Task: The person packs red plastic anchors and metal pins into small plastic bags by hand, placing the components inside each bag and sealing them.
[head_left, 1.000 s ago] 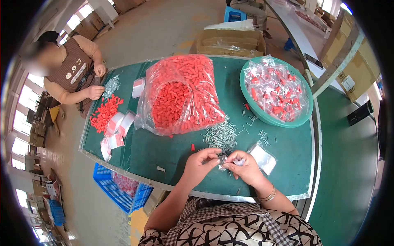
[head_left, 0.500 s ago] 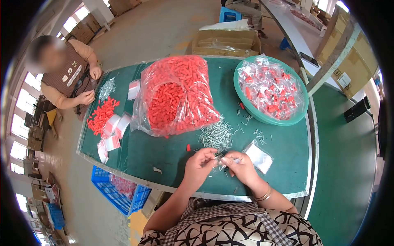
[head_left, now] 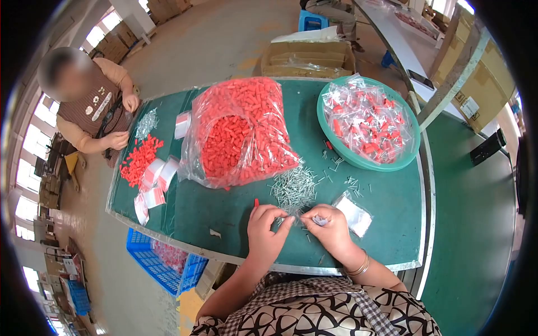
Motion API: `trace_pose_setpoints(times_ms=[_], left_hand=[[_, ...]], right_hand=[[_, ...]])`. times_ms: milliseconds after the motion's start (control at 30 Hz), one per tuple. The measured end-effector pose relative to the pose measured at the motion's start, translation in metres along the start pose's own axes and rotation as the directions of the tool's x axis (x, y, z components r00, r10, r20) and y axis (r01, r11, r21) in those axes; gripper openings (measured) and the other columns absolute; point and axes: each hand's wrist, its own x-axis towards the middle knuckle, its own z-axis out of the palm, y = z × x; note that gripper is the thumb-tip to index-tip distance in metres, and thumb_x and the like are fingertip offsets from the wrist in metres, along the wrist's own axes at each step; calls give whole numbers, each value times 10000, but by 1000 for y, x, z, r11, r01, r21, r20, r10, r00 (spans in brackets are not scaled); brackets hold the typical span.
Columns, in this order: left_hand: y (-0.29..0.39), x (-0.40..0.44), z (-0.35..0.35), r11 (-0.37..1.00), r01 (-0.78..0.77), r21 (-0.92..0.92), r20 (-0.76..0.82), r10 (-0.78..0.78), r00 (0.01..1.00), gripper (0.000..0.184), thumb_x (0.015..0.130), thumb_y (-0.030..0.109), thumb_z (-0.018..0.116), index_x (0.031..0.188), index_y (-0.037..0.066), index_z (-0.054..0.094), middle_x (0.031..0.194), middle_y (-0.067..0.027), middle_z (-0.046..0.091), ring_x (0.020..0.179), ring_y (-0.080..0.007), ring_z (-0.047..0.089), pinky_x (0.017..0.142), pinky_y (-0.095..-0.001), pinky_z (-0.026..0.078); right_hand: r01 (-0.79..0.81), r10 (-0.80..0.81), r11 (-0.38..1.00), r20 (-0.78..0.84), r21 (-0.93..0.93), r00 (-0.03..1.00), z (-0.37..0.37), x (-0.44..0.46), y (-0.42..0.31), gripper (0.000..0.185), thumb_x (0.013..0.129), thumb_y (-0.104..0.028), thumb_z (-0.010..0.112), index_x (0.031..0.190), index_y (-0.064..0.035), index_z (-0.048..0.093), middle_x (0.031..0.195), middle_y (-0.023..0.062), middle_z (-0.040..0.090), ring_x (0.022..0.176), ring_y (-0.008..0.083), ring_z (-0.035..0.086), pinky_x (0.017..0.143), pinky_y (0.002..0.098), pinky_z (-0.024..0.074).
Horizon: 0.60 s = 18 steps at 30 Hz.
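Observation:
My left hand [head_left: 265,229] is closed in a pinch, thumb against fingers, on one edge of a small clear plastic bag [head_left: 297,214]. My right hand [head_left: 332,228] pinches the bag's other edge, and a whitish piece of plastic [head_left: 320,220] shows in its curled fingers. What lies inside the bag is too small to tell. Just beyond my fingertips is a heap of metal screws [head_left: 294,187]. One red plastic plug [head_left: 256,203] stands beside my left knuckles. Flat empty clear bags [head_left: 353,215] lie to the right of my right hand.
A large clear sack of red plugs [head_left: 241,134] rests mid-table. At right, a green basin [head_left: 412,147] holds filled bags. Across the left end, a person [head_left: 95,106] works near red plugs [head_left: 140,159] and screws [head_left: 147,123]. A blue crate [head_left: 193,274] stands below the table edge.
My left hand has shifted slightly left and turned, and my right hand has tilted, showing the whitish plastic in it. The person's hand at left has moved slightly.

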Motion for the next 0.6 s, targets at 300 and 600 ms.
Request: trace_pose_setpoints(times_ms=[300, 600], left_hand=[[-1, -12, 25, 897, 313, -311, 62, -310, 949, 66, 792, -8, 668, 825, -3, 611, 741, -24, 613, 629, -71, 551, 577, -220, 448], [-4, -6, 33, 928, 287, -237, -17, -299, 954, 120, 764, -18, 658, 870, 18, 614, 680, -64, 589, 604, -128, 582, 561, -267, 467]], right_hand=[[152, -166, 972, -64, -177, 984, 9, -5, -10, 106, 700, -11, 691, 794, -48, 660, 770, 105, 640, 674, 289, 638, 596, 350, 515], [153, -201, 950, -155, -273, 967, 5, -5, -14, 128, 676, -38, 706, 739, -69, 599, 724, 92, 608, 614, 298, 618, 538, 365, 502]])
